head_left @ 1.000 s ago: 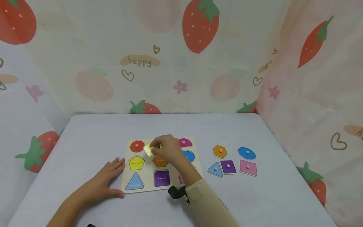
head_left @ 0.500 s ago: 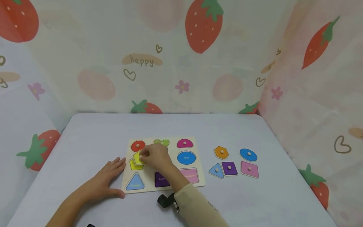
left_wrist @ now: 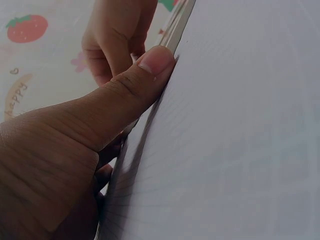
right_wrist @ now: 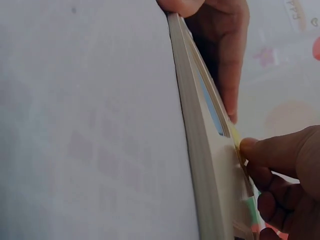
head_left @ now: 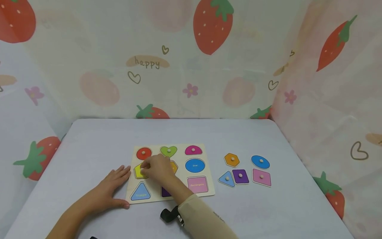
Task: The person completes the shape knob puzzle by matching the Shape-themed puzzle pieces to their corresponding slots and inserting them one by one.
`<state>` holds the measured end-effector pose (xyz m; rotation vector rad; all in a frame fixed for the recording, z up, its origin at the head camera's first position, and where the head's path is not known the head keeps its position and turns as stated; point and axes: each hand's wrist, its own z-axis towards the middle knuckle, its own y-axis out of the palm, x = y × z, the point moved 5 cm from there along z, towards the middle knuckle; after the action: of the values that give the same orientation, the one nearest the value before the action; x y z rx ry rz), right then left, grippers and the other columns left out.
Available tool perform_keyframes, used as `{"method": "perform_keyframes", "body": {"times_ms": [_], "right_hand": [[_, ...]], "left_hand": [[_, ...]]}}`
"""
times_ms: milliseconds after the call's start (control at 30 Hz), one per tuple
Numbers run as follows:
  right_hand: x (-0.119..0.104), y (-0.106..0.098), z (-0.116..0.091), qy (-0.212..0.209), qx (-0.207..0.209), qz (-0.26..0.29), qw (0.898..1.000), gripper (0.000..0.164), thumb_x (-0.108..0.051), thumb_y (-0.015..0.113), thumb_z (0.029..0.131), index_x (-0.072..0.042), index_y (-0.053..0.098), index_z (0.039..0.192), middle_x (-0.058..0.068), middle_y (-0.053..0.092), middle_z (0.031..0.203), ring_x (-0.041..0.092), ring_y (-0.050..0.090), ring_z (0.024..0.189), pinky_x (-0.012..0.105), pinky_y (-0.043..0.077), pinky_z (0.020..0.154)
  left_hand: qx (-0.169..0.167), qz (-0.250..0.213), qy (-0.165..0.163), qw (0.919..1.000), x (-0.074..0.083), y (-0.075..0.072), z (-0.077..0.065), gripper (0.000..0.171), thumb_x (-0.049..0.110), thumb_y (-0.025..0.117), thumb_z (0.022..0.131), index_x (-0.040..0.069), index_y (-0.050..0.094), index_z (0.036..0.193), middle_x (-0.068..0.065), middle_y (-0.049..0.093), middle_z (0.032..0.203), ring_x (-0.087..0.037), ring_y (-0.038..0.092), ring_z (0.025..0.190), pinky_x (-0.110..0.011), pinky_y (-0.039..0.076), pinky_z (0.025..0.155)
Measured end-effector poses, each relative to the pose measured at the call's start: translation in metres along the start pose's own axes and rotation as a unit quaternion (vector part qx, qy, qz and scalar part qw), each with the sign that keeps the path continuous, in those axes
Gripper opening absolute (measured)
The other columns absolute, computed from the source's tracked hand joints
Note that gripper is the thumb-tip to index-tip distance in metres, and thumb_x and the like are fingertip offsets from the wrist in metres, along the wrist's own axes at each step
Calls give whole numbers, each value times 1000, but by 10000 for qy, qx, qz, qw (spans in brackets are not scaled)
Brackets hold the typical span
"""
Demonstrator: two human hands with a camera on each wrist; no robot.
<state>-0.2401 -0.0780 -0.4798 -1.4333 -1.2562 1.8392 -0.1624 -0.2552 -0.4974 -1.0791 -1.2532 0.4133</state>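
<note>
My right hand (head_left: 160,170) pinches a yellow pentagon puzzle piece (head_left: 138,171) at its middle, where the knob is hidden by the fingertips. That piece lies over the pentagon spot of a pale wooden shape board (head_left: 209,172). In the right wrist view, thumb and index finger meet at the yellow piece (right_wrist: 237,136) right at the board's surface. Flat beside the board's left edge rests my left hand (head_left: 111,187), fingers spread, with the thumb (left_wrist: 145,70) at the near corner. Red circle (head_left: 144,153), green heart (head_left: 168,151) and magenta half-circle (head_left: 193,150) pieces sit in the top row.
Right of the board lie several knobbed pieces: an orange hexagon (head_left: 231,160), blue oval (head_left: 260,161), light blue triangle (head_left: 226,179), purple square (head_left: 240,176) and pink rectangle (head_left: 262,177). A strawberry-print cloth (head_left: 179,66) hangs behind the white table (head_left: 238,215).
My right hand has carried the yellow pentagon left and down from beside the heart to the board's pentagon spot, lowering it there. The left hand stays at the board's edge.
</note>
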Motion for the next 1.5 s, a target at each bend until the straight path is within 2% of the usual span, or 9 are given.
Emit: {"method": "perform_keyframes", "body": {"times_ms": [167,433,667,1200,1500], "right_hand": [[-1,3,-1,20,-2,-131,9999,11,-35,77,92,-32,82,101,-22,64,72,2,55,88,43,45,105],[-4,1,-3,5,-67,-299,9995,13,-35,76,93,-32,82,104,-21,68,77,6,57,96,45,44,107],[-4,2,-4,61,-73,-280,9996,14,-35,75,93,-32,82,106,-20,69,79,6,56,94,44,45,105],[-4,0,-3,80,-110,-227,9996,19,-35,76,93,-30,81,111,-19,70,81,6,57,93,41,47,100],[-5,-15,-6,-4,-152,-341,9993,22,-39,78,91,-34,79,112,-22,71,87,2,59,96,43,46,103]], "left_hand": [[25,1,-3,10000,-1,1,0,121,72,81,64,6,39,158,-9,28,169,-39,13,158,-60,8,127],[77,38,-2,10000,-4,3,0,122,73,81,64,8,39,158,-8,28,169,-38,13,158,-48,2,130],[44,33,-26,10000,-3,3,0,122,72,82,64,7,40,158,-9,28,169,-39,13,158,-57,7,128],[39,-7,-101,9999,-3,2,1,122,70,83,64,8,38,158,-9,27,169,-39,11,158,-59,6,128],[-9,-8,-74,10000,-2,4,4,121,68,84,64,7,39,158,-10,28,169,-40,11,157,-64,9,125]]}}
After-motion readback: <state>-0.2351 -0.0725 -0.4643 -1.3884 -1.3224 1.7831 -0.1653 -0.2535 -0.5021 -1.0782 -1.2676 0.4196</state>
